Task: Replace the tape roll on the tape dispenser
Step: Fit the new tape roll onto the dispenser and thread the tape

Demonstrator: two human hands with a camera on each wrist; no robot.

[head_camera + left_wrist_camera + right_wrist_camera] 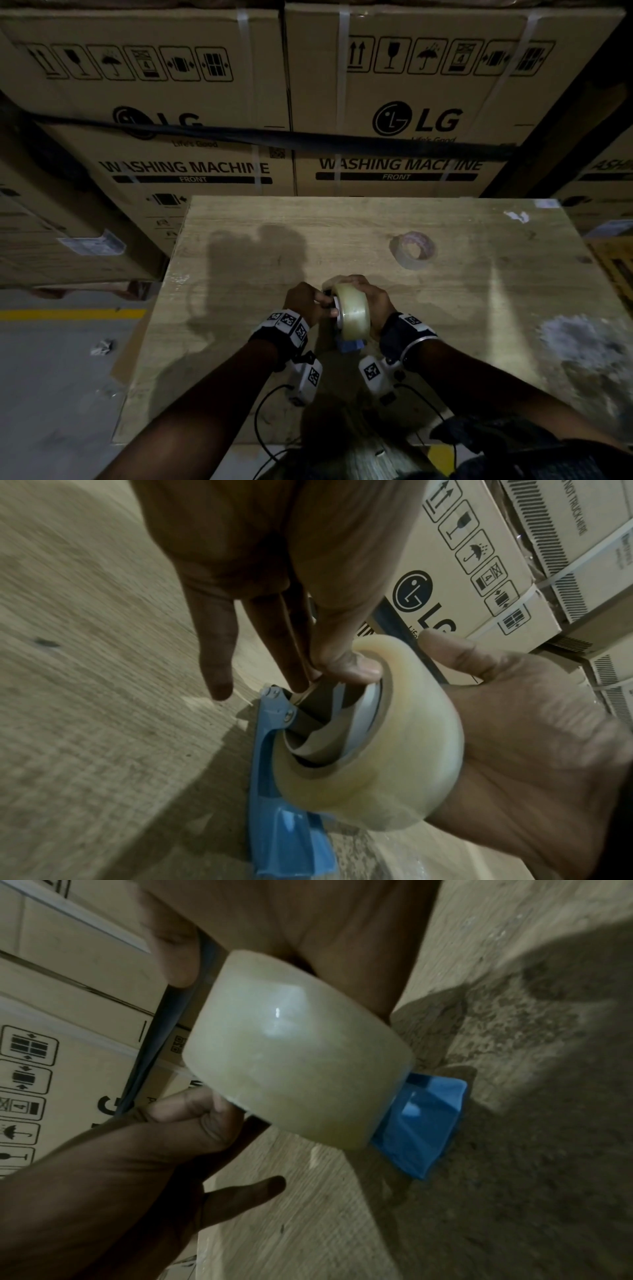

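A full roll of clear tape stands on edge over the blue tape dispenser near the middle of the wooden table. My right hand grips the roll round its outer face, the palm against it in the left wrist view. My left hand pinches the dispenser's dark hub inside the roll's core with thumb and forefinger; its little finger points straight down. The blue dispenser lies on the table under the roll. An almost empty tape roll lies flat at the back right.
Stacked cardboard washing-machine boxes form a wall behind the table. A rough pale patch marks the table's right side. A yellow line crosses the grey floor on the left. Cables hang from my wrist cameras over the near edge.
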